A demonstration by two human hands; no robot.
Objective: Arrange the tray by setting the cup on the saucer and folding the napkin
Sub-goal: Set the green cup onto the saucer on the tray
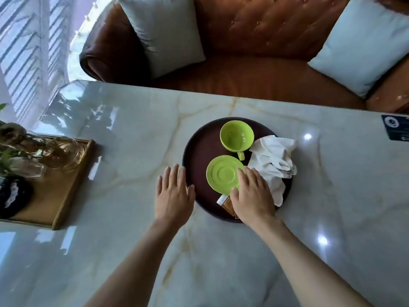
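Note:
A round dark tray (199, 149) lies on the marble table. On its far side stands a green cup (236, 135), upright and empty, handle toward me. Nearer sits the green saucer (223, 173), apart from the cup. A crumpled white napkin (273, 160) lies on the tray's right side. An orange sachet (225, 201) pokes out at the tray's near edge. My right hand (252, 196) rests over the saucer's right rim, with thumb and fingers at its edge, covering part of the sachet and napkin. My left hand (173, 196) lies flat on the table, fingers apart, touching the tray's left rim.
A wooden tray (64, 196) with glass jars, a plant and a dark object stands at the left. A dark card (396, 129) lies at the table's far right. A brown leather sofa (254, 41) with pale cushions stands beyond the table's far edge.

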